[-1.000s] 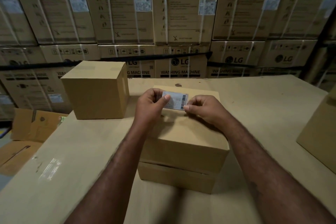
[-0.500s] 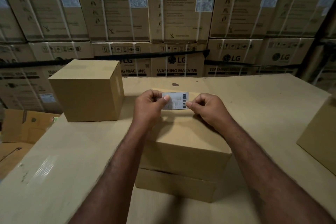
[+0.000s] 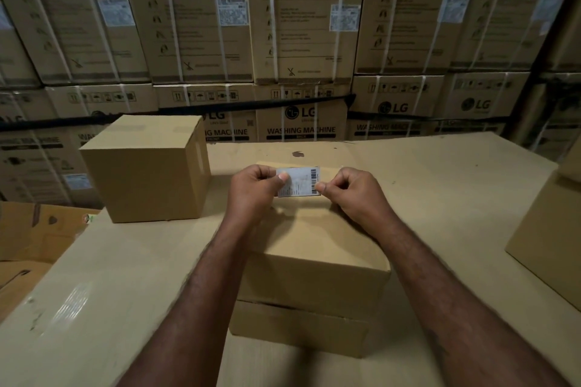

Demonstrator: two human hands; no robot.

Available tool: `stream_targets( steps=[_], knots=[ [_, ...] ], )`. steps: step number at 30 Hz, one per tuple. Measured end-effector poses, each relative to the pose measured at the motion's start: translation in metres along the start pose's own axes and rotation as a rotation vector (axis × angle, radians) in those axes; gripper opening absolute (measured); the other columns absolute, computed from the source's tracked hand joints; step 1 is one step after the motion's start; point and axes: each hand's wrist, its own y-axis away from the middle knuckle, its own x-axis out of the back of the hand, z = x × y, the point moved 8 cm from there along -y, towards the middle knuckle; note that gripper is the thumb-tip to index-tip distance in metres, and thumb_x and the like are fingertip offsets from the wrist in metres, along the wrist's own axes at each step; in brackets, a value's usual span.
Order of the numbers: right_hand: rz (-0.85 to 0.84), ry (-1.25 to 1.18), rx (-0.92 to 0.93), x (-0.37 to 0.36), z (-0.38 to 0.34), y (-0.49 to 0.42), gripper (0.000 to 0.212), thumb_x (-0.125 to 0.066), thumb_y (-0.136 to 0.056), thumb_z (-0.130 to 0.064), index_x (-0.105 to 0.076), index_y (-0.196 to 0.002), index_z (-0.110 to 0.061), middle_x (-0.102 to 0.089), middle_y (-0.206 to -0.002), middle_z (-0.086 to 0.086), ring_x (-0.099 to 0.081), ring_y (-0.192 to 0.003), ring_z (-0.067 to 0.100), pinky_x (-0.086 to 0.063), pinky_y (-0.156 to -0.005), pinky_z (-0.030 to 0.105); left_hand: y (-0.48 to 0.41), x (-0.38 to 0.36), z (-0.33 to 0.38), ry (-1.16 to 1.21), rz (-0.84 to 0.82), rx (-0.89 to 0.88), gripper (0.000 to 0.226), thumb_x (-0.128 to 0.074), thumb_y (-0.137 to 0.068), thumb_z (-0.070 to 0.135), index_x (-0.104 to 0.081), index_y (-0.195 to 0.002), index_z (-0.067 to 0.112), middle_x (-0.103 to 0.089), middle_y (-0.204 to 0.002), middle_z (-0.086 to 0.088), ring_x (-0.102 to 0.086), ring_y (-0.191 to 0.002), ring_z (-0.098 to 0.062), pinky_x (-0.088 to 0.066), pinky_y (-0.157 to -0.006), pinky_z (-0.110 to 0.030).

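Cardboard worktop (image 3: 440,185), washing-machine cartons (image 3: 301,41) behind; left hand (image 3: 251,190) and right hand (image 3: 355,195) fingers (image 3: 282,178) pinch label (image 3: 300,181).

Label (image 3: 298,181) between left hand (image 3: 254,188) and right hand (image 3: 355,195), over the far edge of the box (image 3: 314,248) beneath them, second box (image 3: 147,170) left of the left hand, stacked cartons (image 3: 301,41) beyond both, another box (image 3: 547,236) far right.

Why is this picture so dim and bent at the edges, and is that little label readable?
Head view: dim, warm light; the wide lens bows the stacked cartons, whose print smears toward the sides; a glare patch sits on the table at lower left; the label, pinched by left hand and right hand, shows a barcode, but its small text is too blurred to read.
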Motion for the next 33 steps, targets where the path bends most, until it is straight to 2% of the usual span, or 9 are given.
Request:
stream_targets(
  steps=[5,8,10,12,15,19,23,26,33],
  knots=[
    [-0.029,0.182,0.001,-0.002,-0.002,0.006,0.032,-0.073,-0.085,-0.044,-0.059,-0.075,-0.018,-0.065,-0.074,-0.004,-0.059,-0.069,0.012,-0.047,-0.062,0.029,-0.013,-0.007,-0.002,0.025,-0.031,0.068,0.012,-0.073,-0.092,0.019,-0.067,-0.083,0.012,-0.069,-0.082,-0.012,-0.063,-0.063,-0.02,-0.048,-0.042,-0.026],
    [-0.218,0.54,0.094,-0.022,-0.005,0.013,0.045,-0.062,-0.084,-0.062,-0.062,-0.103,-0.021,-0.059,-0.106,-0.005,-0.057,-0.094,0.017,-0.049,-0.079,0.033,-0.035,0.012,0.007,0.048,0.056,0.054,0.015,-0.071,-0.092,0.021,-0.064,-0.08,0.015,-0.066,-0.075,-0.006,-0.061,-0.059,-0.015,-0.045,-0.042,-0.022],
    [-0.344,0.688,0.132,-0.031,-0.01,0.019,0.06,-0.051,-0.087,-0.068,-0.06,-0.124,-0.021,-0.054,-0.128,-0.003,-0.055,-0.113,0.022,-0.046,-0.093,0.036,-0.048,0.023,0.019,0.086,0.105,0.0,0.02,-0.072,-0.091,0.02,-0.061,-0.075,0.017,-0.07,-0.08,-0.006,-0.069,-0.073,-0.021,-0.055,-0.056,-0.03],
    [-0.412,0.74,0.153,-0.033,-0.018,0.029,0.061,-0.045,-0.094,-0.064,-0.057,-0.135,-0.021,-0.047,-0.144,-0.001,-0.05,-0.127,0.025,-0.042,-0.103,0.037,-0.055,0.025,0.032,0.046,0.117,-0.074,0.017,-0.072,-0.092,0.022,-0.062,-0.079,0.017,-0.069,-0.085,-0.004,-0.067,-0.078,-0.019,-0.054,-0.065,-0.033],
    [-0.499,0.72,0.207,-0.035,-0.034,0.056,0.056,-0.043,-0.099,-0.057,-0.049,-0.146,-0.025,-0.038,-0.156,-0.007,-0.033,-0.144,0.017,-0.033,-0.113,0.033,-0.058,0.017,0.036,-0.077,0.083,-0.12,0.015,-0.069,-0.094,0.028,-0.062,-0.088,0.016,-0.065,-0.085,0.0,-0.058,-0.074,-0.013,-0.044,-0.057,-0.027],
    [-0.592,0.773,0.297,-0.044,-0.047,0.094,0.054,-0.036,-0.103,-0.051,-0.041,-0.151,-0.026,-0.026,-0.163,-0.011,-0.018,-0.152,0.014,-0.021,-0.12,0.031,-0.057,0.021,0.01,-0.224,0.086,-0.069,0.024,-0.064,-0.096,0.03,-0.054,-0.079,0.018,-0.066,-0.085,-0.002,-0.059,-0.073,-0.016,-0.039,-0.05,-0.024],
    [-0.606,0.856,0.337,-0.039,-0.053,0.115,0.06,-0.026,-0.1,-0.054,-0.041,-0.151,-0.026,-0.026,-0.163,-0.009,-0.019,-0.151,0.011,-0.022,-0.12,0.03,-0.048,0.026,-0.006,-0.212,0.079,-0.057,0.018,-0.057,-0.101,0.022,-0.055,-0.092,0.008,-0.059,-0.083,-0.004,-0.05,-0.065,-0.011,-0.031,-0.036,-0.009],
    [-0.683,0.89,0.302,-0.052,-0.056,0.122,0.066,-0.027,-0.103,-0.055,-0.022,-0.158,-0.02,-0.01,-0.167,-0.002,-0.008,-0.154,0.013,-0.01,-0.124,0.033,-0.044,0.025,-0.005,-0.261,0.089,-0.052,0.015,-0.054,-0.103,0.022,-0.055,-0.101,0.007,-0.055,-0.083,0.0,-0.047,-0.065,-0.005,-0.032,-0.036,-0.008],
    [-0.688,0.889,0.208,-0.119,-0.062,0.08,0.075,-0.02,-0.101,-0.06,-0.008,-0.16,-0.015,0.002,-0.168,0.006,0.004,-0.154,0.02,0.001,-0.123,0.051,-0.043,0.03,-0.004,-0.413,0.091,-0.043,0.026,-0.055,-0.101,0.032,-0.061,-0.105,0.007,-0.062,-0.095,-0.006,-0.054,-0.077,-0.017,-0.03,-0.05,-0.024]
  ],
)
